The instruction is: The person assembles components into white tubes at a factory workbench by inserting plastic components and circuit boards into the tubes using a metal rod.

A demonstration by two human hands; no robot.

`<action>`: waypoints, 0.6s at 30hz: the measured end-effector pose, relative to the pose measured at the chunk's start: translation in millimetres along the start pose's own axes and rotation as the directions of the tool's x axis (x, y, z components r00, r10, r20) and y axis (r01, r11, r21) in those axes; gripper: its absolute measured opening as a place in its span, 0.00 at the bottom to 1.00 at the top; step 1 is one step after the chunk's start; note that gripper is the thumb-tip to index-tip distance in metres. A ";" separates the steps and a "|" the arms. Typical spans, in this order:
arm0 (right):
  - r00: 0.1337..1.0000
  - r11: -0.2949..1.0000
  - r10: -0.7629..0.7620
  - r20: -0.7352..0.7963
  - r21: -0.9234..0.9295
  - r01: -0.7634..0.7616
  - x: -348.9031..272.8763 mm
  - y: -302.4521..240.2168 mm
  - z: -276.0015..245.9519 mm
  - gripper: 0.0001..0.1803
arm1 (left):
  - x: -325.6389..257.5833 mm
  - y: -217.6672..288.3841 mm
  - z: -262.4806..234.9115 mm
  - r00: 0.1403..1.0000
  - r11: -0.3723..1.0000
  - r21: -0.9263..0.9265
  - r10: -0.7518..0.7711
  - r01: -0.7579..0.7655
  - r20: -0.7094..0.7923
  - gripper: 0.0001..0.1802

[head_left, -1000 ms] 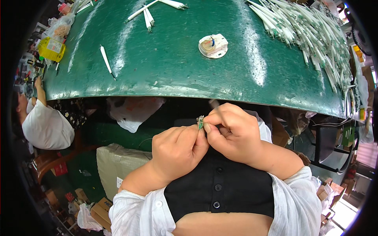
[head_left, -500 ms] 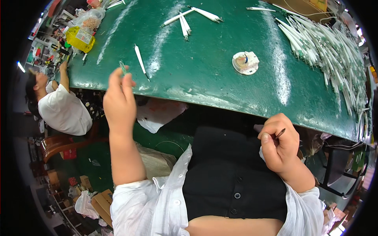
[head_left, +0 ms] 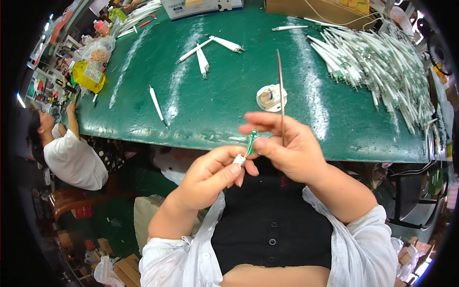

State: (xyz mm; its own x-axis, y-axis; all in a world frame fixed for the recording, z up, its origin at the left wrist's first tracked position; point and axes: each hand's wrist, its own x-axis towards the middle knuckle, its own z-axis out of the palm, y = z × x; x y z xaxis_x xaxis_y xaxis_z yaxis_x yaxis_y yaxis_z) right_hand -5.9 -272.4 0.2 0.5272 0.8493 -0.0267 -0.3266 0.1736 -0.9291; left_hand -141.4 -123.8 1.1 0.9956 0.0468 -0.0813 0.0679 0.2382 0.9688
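Note:
My left hand (head_left: 203,179) is closed in front of the table edge, pinching a small white piece (head_left: 239,160) between thumb and fingers. A narrow green circuit board (head_left: 251,141) rises from that piece on thin leads. My right hand (head_left: 299,150) meets it from the right, thumb tip against the board and fingers reaching behind it. A long, thin metal tool (head_left: 280,91), perhaps tweezers seen edge-on, stands up out of the right hand. Just beyond the hands, a round white fitting (head_left: 271,98) lies on the green table (head_left: 224,103).
White tube-like sticks with green ends form a large pile (head_left: 377,71) at the right. Several loose sticks (head_left: 202,62) lie farther left. A yellow liquid bottle (head_left: 89,76) stands near the left edge, where another person (head_left: 71,153) sits. Boxes (head_left: 315,8) line the back.
My left hand has come from the left to the middle with the green board. My right hand has risen to meet it, its tool now pointing up. The view has shifted.

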 end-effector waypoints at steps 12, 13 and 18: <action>0.992 0.992 -0.104 -0.074 0.059 0.109 -10.0 11.3 -7.1 0.11 | 10.4 -14.2 12.5 0.999 1.000 -0.012 0.002 -0.002 0.034 0.13; 0.991 0.992 -0.109 -0.072 0.056 0.113 -10.7 11.0 -8.2 0.11 | 11.3 -14.9 14.1 1.000 0.997 0.077 0.019 -0.018 -0.008 0.13; 0.975 0.976 -0.197 -0.103 -0.111 0.185 -13.5 19.8 -10.1 0.11 | 11.5 -15.3 23.5 0.989 0.962 0.268 0.091 -0.056 -0.119 0.09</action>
State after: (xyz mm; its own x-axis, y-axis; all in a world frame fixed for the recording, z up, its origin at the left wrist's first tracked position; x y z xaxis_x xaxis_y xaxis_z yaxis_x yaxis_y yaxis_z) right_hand -11.6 -285.5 -21.6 0.6588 0.7428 0.1188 -0.1341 0.2714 -0.9531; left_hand -129.4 -149.7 -9.2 0.9828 0.1835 -0.0205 0.0271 -0.0339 0.9991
